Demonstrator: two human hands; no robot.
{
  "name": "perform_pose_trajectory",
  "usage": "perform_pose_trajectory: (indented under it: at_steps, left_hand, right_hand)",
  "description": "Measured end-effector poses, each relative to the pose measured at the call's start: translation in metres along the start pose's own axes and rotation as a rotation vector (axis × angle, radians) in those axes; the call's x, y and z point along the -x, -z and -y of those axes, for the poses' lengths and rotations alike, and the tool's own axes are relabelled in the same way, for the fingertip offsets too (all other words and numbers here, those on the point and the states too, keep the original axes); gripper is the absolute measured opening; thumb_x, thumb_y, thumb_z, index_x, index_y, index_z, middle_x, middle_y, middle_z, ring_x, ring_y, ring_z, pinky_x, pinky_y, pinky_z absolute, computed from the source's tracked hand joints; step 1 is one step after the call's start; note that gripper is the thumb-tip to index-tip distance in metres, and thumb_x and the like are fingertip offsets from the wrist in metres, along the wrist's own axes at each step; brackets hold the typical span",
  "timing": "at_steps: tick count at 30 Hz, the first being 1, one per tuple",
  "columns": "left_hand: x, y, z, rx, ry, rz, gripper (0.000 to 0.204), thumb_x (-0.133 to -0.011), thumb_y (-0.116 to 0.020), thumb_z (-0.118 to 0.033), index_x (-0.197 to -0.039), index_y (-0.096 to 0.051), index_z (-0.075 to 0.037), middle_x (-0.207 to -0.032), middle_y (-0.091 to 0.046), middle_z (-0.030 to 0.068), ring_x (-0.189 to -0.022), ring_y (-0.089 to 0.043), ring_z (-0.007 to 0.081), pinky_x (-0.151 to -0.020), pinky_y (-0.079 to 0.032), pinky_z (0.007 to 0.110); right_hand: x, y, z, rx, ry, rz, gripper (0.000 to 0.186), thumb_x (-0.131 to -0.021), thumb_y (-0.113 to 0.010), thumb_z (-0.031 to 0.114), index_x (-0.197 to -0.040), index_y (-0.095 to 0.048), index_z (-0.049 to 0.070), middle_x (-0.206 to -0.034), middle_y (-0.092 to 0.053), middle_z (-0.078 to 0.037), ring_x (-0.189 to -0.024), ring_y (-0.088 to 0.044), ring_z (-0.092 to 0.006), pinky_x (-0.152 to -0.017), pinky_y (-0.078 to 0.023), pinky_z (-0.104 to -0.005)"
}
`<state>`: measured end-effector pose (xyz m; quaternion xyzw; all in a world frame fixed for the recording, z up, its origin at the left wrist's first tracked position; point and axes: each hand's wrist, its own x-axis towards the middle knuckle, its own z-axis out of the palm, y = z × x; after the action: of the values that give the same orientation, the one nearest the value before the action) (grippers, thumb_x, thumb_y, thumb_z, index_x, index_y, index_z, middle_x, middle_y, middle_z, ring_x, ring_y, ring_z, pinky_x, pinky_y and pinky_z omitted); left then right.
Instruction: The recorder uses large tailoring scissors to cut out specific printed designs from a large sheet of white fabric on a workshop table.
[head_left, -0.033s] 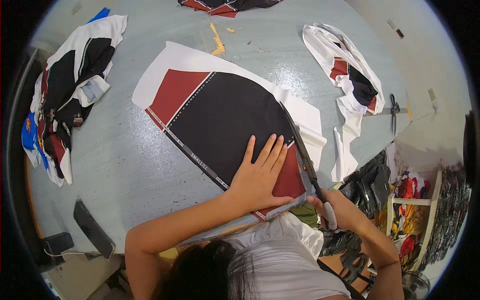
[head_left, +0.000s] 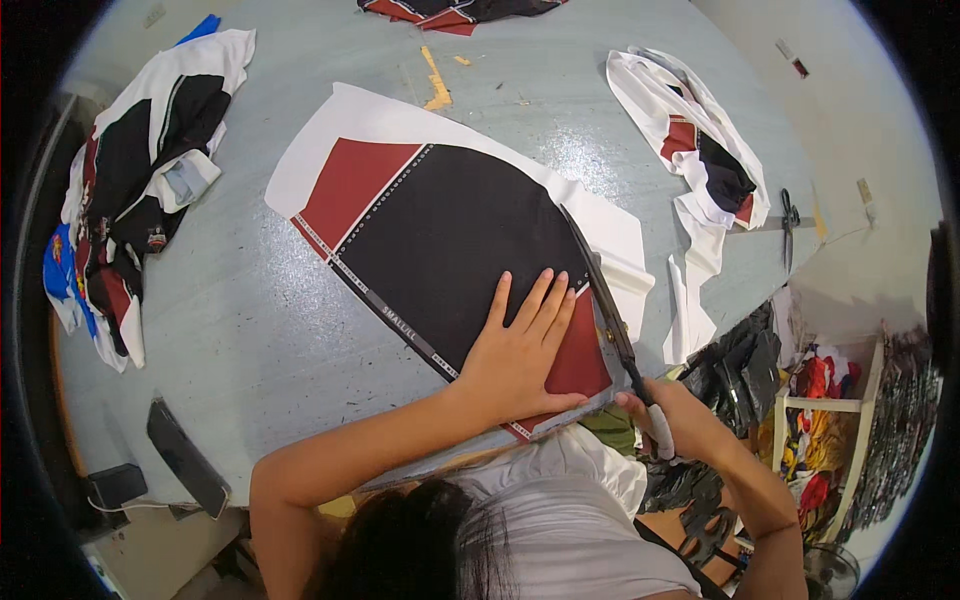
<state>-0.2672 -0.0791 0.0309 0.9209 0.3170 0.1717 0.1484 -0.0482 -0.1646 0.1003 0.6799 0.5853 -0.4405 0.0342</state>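
Note:
A black and dark red fabric piece (head_left: 440,240) with a white border lies flat on the table. My left hand (head_left: 515,350) presses on its lower right part, palm down with the fingers spread. My right hand (head_left: 685,420) grips long dark scissors (head_left: 612,318) by their handles, near the table's front edge. The blades run along the curved right edge of the black and red print, with white cloth (head_left: 618,255) on their far side. How far the blades are parted is hard to make out.
Crumpled printed fabric (head_left: 125,200) lies at the left and a white fabric bundle (head_left: 690,130) at the back right. A second pair of scissors (head_left: 789,225) rests by the table's right edge. A black phone-like slab (head_left: 187,455) lies front left. Shelves of colourful cloth (head_left: 825,430) stand at the right.

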Motion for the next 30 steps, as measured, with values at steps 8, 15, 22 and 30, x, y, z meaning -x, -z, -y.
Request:
perform_pose_trajectory:
  at_steps: [8, 15, 22, 30]
  left_hand:
    - [0.002, -0.003, -0.002, -0.020, -0.012, 0.012, 0.106, -0.071, -0.048, -0.075, -0.135, -0.030, 0.007, -0.144, -0.026, 0.0233, -0.137, -0.018, 0.0332, -0.107, -0.006, 0.060]
    - [0.004, -0.002, -0.004, -0.020, -0.009, 0.018, 0.106, -0.071, -0.046, -0.076, -0.136, -0.030, 0.007, -0.144, -0.026, 0.0228, -0.137, -0.018, 0.0328, -0.108, -0.004, 0.058]
    - [0.005, -0.002, -0.004, -0.032, -0.004, 0.029, 0.106, -0.072, -0.044, -0.076, -0.135, -0.030, 0.008, -0.143, -0.026, 0.0228, -0.137, -0.018, 0.0326, -0.108, -0.004, 0.058]
    - [0.004, -0.002, -0.003, -0.018, -0.008, 0.005, 0.105, -0.073, -0.043, -0.076, -0.135, -0.031, 0.008, -0.143, -0.027, 0.0228, -0.137, -0.018, 0.0329, -0.108, -0.004, 0.058]
  right_hand:
    - [-0.001, 0.033, 0.008, 0.101, 0.041, 0.076, 0.064, -0.089, -0.047, 0.055, -0.078, -0.053, -0.008, -0.060, -0.055, -0.022, -0.060, -0.060, -0.0330, -0.058, -0.046, -0.0411]
    - [-0.017, 0.044, 0.022, 0.127, -0.063, 0.076, 0.068, -0.087, -0.045, 0.059, -0.077, -0.054, -0.008, -0.062, -0.056, -0.024, -0.059, -0.058, -0.0345, -0.059, -0.045, -0.0407]
    - [-0.022, 0.045, 0.020, 0.173, -0.046, 0.033, 0.065, -0.088, -0.046, 0.056, -0.075, -0.054, -0.008, -0.060, -0.055, -0.024, -0.059, -0.058, -0.0360, -0.059, -0.044, -0.0423]
    - [-0.028, 0.069, 0.013, 0.166, -0.023, 0.128, 0.052, -0.091, -0.048, 0.048, -0.080, -0.052, -0.003, -0.054, -0.055, -0.010, -0.049, -0.059, -0.0198, -0.047, -0.045, -0.0318]
